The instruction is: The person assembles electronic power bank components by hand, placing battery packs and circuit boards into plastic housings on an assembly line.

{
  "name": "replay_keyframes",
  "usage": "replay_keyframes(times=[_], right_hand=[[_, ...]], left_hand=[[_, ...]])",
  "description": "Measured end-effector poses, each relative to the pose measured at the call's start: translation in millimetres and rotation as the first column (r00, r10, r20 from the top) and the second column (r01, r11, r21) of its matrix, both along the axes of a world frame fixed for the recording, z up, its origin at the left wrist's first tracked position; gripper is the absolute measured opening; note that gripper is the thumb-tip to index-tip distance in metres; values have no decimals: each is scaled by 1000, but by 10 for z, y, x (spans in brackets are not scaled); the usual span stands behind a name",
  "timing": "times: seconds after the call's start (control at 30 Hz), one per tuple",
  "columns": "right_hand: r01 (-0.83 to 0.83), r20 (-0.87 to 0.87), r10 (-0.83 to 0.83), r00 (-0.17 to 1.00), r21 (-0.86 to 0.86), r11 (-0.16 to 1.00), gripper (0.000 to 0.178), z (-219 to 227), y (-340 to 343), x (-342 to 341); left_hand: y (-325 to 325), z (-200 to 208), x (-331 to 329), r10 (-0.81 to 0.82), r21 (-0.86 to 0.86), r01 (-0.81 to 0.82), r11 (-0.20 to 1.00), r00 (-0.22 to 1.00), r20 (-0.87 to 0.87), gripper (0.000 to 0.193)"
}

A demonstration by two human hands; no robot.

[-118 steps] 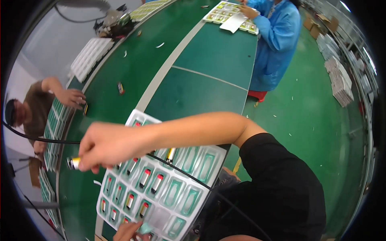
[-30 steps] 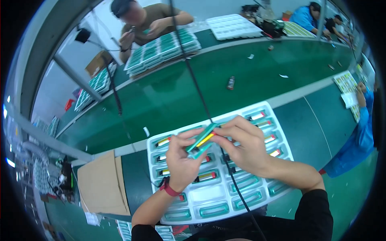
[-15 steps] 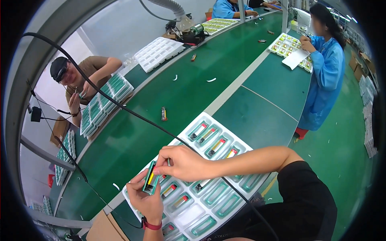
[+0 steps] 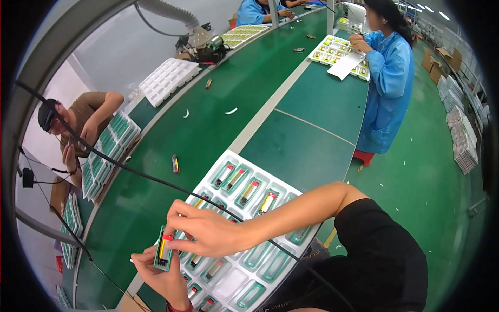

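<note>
My left hand grips a small green rectangular frame tilted up over the near left edge of a white moulded tray. Inside the frame lies a slim battery-like piece, yellow and black with a red end and dark wires at the bottom. Thumb and fingers of my right hand are closed about its red end, at the frame's upper part. Below my hands, the tray's pockets hold several green frames, some with similar red-ended pieces in them, others without. My right forearm covers part of the tray.
A black cable hangs across the view, over my right forearm. Loose pieces like the one in hand and white strips lie on the green belt. Co-workers sit or stand by other trays at far left and far right.
My view has swung right, so the scene sits further left. My right fingers have shifted on the piece, and its red end now shows. The left hand keeps hold of the green frame.
</note>
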State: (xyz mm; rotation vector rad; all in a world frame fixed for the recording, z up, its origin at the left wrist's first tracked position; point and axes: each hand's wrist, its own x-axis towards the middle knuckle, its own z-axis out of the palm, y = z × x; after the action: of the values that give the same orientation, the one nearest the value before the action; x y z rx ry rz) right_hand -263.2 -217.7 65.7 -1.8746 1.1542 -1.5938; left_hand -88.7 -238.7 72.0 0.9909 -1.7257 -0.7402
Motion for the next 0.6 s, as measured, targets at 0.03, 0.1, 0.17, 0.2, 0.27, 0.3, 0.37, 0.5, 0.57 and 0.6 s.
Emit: replay_keyframes(times=[0.03,0.1,0.17,0.2,0.27,0.3,0.37,0.5,0.57,0.6], right_hand=[[2,-2,-2,1000,-4,1000,21,1,-8,-18],[-65,63,58,996,110,992,23,17,-40,-62],[-99,112,83,990,145,984,24,11,-43,-82],[-102,115,85,990,151,983,24,9,-14,-63],[-237,273,175,946,213,948,23,33,-25,-64],[-251,301,187,935,191,949,23,24,-51,-66],[-214,270,158,950,195,957,23,-6,-45,-79],[-206,266,152,952,188,960,25,-31,-50,-61],[-208,289,168,942,112,972,25,-48,-56,-38],[-223,294,180,939,119,968,25,-55,-63,-48]], left_hand=[[29,28,20,-26,-5,26,1000,1000,-6,37],[46,89,-64,5,-6,-6,1000,999,-41,38],[62,73,-59,-2,-13,1,1000,999,-38,38],[91,65,-33,1,-7,-2,1000,999,-36,38],[86,63,-16,-8,43,13,999,993,-121,44],[50,36,12,15,-13,-16,1000,999,-48,43],[74,57,-53,19,20,-17,1000,997,-78,43],[22,15,-56,39,46,-35,998,995,-95,39],[19,-9,-65,42,42,-37,998,991,-124,37],[-14,-20,-76,58,50,-53,997,991,-120,37]])
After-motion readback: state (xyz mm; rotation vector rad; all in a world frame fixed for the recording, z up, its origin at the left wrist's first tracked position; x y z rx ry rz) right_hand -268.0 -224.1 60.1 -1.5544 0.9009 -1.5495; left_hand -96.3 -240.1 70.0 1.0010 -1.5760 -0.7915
